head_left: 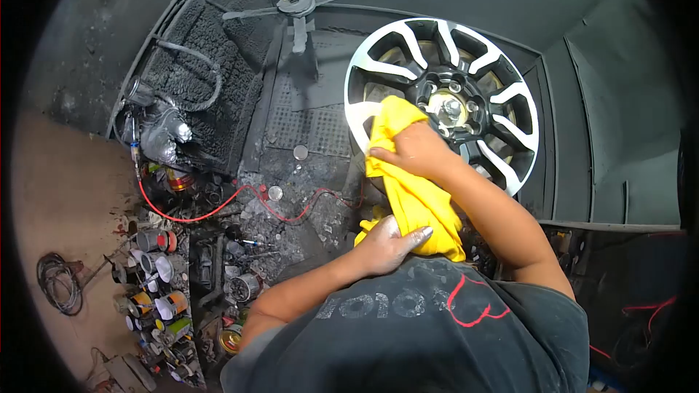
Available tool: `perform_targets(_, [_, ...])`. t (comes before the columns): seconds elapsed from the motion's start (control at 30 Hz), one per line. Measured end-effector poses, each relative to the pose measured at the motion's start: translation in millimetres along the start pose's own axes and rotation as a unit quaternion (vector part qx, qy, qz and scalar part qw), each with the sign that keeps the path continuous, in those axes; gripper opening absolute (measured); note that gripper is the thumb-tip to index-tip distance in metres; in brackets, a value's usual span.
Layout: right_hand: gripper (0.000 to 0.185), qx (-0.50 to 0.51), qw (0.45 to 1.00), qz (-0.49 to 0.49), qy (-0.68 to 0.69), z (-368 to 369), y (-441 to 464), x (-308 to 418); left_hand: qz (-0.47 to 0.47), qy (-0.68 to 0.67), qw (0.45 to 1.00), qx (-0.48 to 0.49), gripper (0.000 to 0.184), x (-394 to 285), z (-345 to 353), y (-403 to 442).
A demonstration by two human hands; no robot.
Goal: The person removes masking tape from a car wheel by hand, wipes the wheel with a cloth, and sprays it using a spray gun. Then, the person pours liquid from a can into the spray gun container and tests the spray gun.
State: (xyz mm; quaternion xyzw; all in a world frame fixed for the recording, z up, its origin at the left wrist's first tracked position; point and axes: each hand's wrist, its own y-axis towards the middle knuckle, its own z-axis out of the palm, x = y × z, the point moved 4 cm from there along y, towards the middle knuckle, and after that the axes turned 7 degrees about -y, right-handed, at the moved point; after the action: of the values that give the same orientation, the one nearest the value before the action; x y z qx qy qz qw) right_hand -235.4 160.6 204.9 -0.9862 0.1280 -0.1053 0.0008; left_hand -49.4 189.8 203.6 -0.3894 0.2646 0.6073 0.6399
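A bright yellow cloth (415,196) stretches between my two hands. My right hand (419,149) grips its upper end and presses it against the left side of a black and silver alloy wheel (518,94). Close to my body, my left hand (389,245) holds the bunched lower part of the cloth, with silvery smears on its thumb and back. The wheel faces me, its dark hub and lug holes showing in the middle. Cloth and right hand hide some of the lower left spokes.
A four-armed grey stand (297,4) rises behind, left of the wheel. A foil-covered spray gun (164,135) hangs at left, with a red hose (196,217) running across the littered floor. Paint cans (171,304) crowd the lower left. A coiled cable (60,284) lies farther left.
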Motion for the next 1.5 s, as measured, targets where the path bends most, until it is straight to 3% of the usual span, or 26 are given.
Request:
perform_targets(0.1, [0.075, 0.026, 0.999, 0.039, 0.013, -12, -11, -10, -0.020, 0.000, 0.999, 0.028, 0.036, -5, 6, -2])
perform_targets(0.2, [0.078, 0.092, 0.995, -0.008, -0.025, -7, 20, 11, 0.008, 0.063, 0.998, 0.015, 0.035, -5, 10, -2])
perform_targets(0.27, [0.078, 0.016, 0.996, -0.082, -0.019, 8, 39, 32, 0.046, 0.027, 0.997, -0.060, 0.034, 2, 3, 0])
perform_targets(0.33, [0.073, -0.070, 0.990, -0.113, -0.037, 13, 38, 46, 0.057, 0.014, 0.997, -0.055, 0.034, -1, 2, 0])
perform_targets(0.43, [0.071, -0.084, 0.983, -0.162, -0.021, -1, 11, 45, 0.061, 0.000, 0.995, -0.073, 0.029, -4, 7, -5])
perform_targets(0.5, [0.070, 0.021, 0.987, -0.156, -0.021, -2, -4, 44, 0.033, 0.114, 0.992, 0.035, 0.034, -6, 15, -8])
perform_targets(0.57, [0.075, -0.040, 0.976, -0.211, -0.028, -4, -20, 47, 0.041, 0.137, 0.988, 0.062, 0.033, -13, 14, -7])
perform_targets(0.63, [0.082, -0.014, 0.978, -0.205, -0.034, -2, -24, 48, 0.090, 0.225, 0.967, 0.083, 0.031, -17, 17, -7])
perform_targets(0.7, [0.083, -0.061, 0.975, -0.207, -0.054, 2, -18, 52, 0.087, 0.210, 0.972, 0.058, 0.030, -17, 18, -8])
perform_targets(0.73, [0.082, 0.007, 0.979, -0.188, -0.083, 1, -4, 55, 0.068, 0.183, 0.981, 0.024, 0.031, -12, 13, -6])
perform_targets(0.83, [0.080, 0.004, 0.991, -0.126, -0.037, -6, 38, 51, 0.052, 0.004, 0.992, -0.117, 0.032, -4, 1, 2])
perform_targets(0.87, [0.080, 0.004, 0.992, -0.121, -0.039, 0, 37, 46, 0.071, 0.007, 0.991, -0.111, 0.031, -6, -2, 4])
perform_targets(0.93, [0.080, -0.155, 0.974, -0.164, -0.012, -6, 28, 48, 0.088, 0.007, 0.991, -0.100, 0.031, -10, -3, 5])
perform_targets(0.97, [0.080, 0.002, 0.992, -0.112, -0.059, 4, 19, 36, 0.082, 0.056, 0.993, -0.060, 0.031, -9, 4, 2])
perform_targets(1.03, [0.080, -0.044, 0.999, -0.026, 0.017, 8, 0, 7, 0.082, 0.096, 0.992, -0.024, 0.030, -7, 6, -1])
perform_targets(1.1, [0.079, 0.000, 0.999, 0.037, 0.032, 3, -5, -17, 0.010, 0.028, 0.999, -0.031, 0.031, -1, 0, -1])
perform_targets(1.17, [0.076, 0.041, 0.999, 0.025, 0.011, 3, -7, -13, -0.012, -0.014, 0.999, -0.036, 0.031, -6, 2, -6])
perform_targets(1.23, [0.073, 0.025, 0.997, -0.071, -0.013, 2, -15, 12, 0.002, 0.121, 0.992, 0.037, 0.030, -9, 9, -7])
perform_targets(1.27, [0.077, -0.119, 0.974, -0.195, 0.008, 12, -23, 25, 0.079, 0.183, 0.978, 0.062, 0.029, -18, 14, -8])
perform_targets(1.3, [0.082, 0.047, 0.981, -0.189, -0.006, 3, -29, 44, 0.078, 0.181, 0.978, 0.061, 0.029, -18, 13, -7])
perform_targets(1.37, [0.081, -0.021, 0.968, -0.250, 0.003, 0, -32, 58, 0.100, 0.231, 0.964, 0.087, 0.030, -20, 14, -5])
perform_targets(1.4, [0.077, -0.102, 0.959, -0.265, 0.009, -2, -26, 60, 0.130, 0.261, 0.953, 0.083, 0.031, -18, 12, -4])
perform_targets(1.43, [0.077, -0.103, 0.959, -0.265, 0.009, -1, -14, 60, 0.129, 0.262, 0.953, 0.083, 0.031, -17, 14, -4])
perform_targets(1.5, [0.079, 0.031, 0.980, -0.183, -0.067, 8, 23, 52, 0.078, 0.109, 0.989, -0.063, 0.033, -14, 5, -4])
